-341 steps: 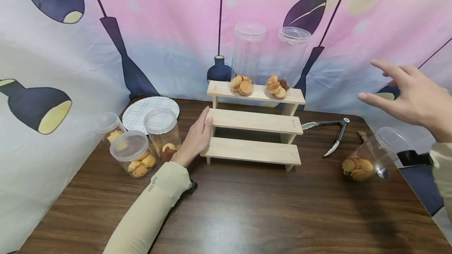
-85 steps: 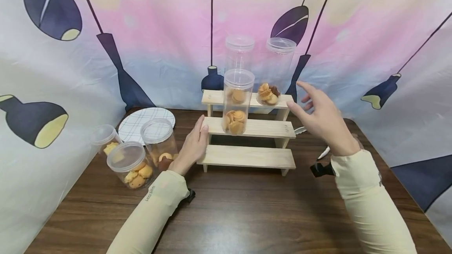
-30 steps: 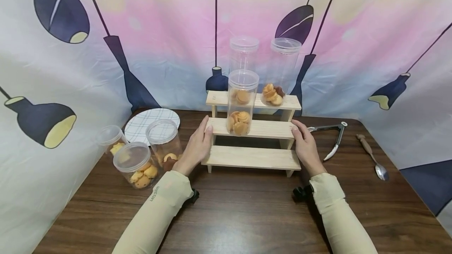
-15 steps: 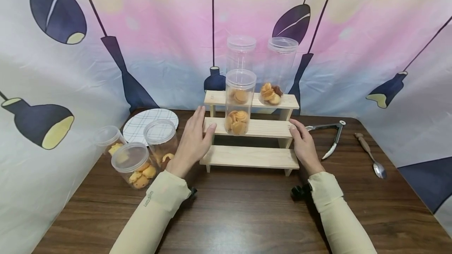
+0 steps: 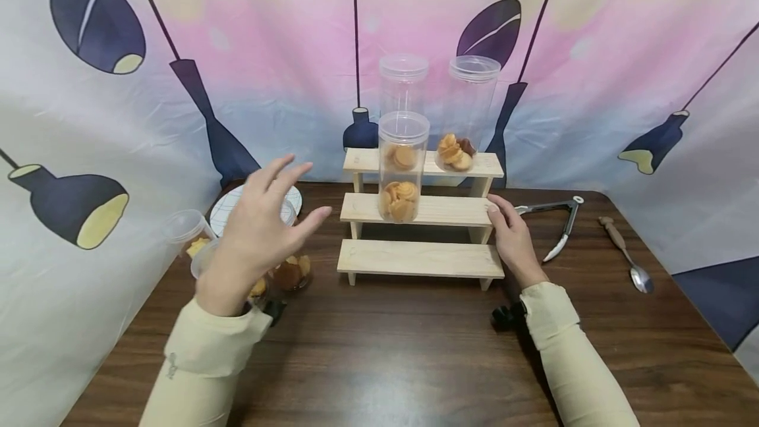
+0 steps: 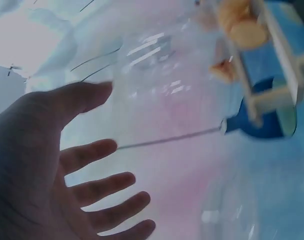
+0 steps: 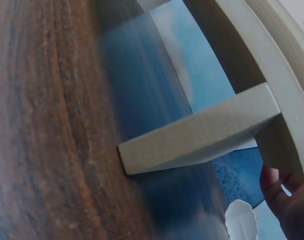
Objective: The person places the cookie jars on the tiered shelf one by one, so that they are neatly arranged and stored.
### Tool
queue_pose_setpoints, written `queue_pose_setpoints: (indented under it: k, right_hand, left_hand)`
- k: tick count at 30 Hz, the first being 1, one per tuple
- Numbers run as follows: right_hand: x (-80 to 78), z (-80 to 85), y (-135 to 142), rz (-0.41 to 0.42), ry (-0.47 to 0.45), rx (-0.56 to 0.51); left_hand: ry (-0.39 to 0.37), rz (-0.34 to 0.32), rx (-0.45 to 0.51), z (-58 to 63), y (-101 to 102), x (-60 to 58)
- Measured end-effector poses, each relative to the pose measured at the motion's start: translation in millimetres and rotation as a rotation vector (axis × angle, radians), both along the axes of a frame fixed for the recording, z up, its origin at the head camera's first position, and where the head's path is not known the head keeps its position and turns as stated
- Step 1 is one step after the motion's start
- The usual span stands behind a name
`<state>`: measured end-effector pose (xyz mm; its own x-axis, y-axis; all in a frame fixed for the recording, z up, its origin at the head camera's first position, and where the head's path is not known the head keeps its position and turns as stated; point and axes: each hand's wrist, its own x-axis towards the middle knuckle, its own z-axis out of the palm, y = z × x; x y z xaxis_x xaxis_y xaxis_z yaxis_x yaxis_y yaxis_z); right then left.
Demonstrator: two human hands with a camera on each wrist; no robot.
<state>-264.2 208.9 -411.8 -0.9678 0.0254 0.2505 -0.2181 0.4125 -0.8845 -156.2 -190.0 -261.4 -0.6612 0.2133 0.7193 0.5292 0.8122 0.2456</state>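
Left hand, fingers wide, near lidded cookie jars; right hand, fingers round the three-tier wooden stand's right end

Left sleeve: we find small dark lettering near the cuff, on its left side, turned away and too blurred for us to read.
Wooden stand: at the left end of the far, top shelf we make out faint marks, too small to decipher.
Legible wording: we can read none.

left hand is raised, fingers spread; right hand points forward.
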Motion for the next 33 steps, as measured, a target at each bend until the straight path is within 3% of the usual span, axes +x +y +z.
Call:
queue_pose_setpoints:
  k: [6,11,14,17,24,33]
  right_hand:
    - [0.1,2.4,4.0,-0.015,-0.012,0.008]
    - [-0.2,3.2,3.8,-0.023,-0.021,0.021]
    - [-0.7,2.2,2.6,-0.019,-0.028,0.026]
    - [-0.8,2.2,1.7,-0.019,-0.025,0.027]
    - [-2.9,3.0,0.5,-0.019,-0.017,0.029]
    - [-1.4,0.8,2.8,-0.02,-0.022,0.034]
  left_hand:
    - [-0.125,0.032,-0.06,10.8,-26.6,8.3]
    - [-0.351,0.071,-0.09,5.1,-43.6,6.3]
    - [-0.422,0.088,-0.103,-1.4,-51.1,4.0]
    - [-0.436,0.086,-0.105,-6.7,-54.4,2.0]
    - [-0.383,0.039,-0.097,-16.9,-57.4,-4.9]
    - [-0.423,0.028,-0.12,-23.6,-58.8,-6.5]
